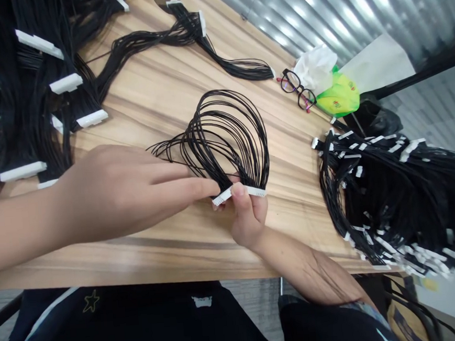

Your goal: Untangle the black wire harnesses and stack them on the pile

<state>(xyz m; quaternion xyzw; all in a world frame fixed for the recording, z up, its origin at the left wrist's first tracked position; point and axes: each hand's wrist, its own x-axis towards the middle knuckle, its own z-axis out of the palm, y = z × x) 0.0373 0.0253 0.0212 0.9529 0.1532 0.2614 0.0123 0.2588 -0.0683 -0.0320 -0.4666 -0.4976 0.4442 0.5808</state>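
Observation:
Over the wooden table, my right hand [249,216] pinches the two white connectors of a black wire harness [264,136]. Its thumb presses where the left connector [222,196] and the right connector [256,191] meet. From them the thin black wires rise in a round loop, with more strands trailing left behind my left hand [134,191]. That hand reaches in from the left, fingers stretched out. The index fingertip touches the wires just above the left connector; the left thumb is hidden.
Black harnesses with white connectors [67,83] are heaped at the left. Another pile [402,188] lies at the right. A separate harness [150,38] stretches along the back. Glasses [299,88], a green-yellow packet [339,94] and white tissue [316,66] sit near the corrugated metal wall [317,6].

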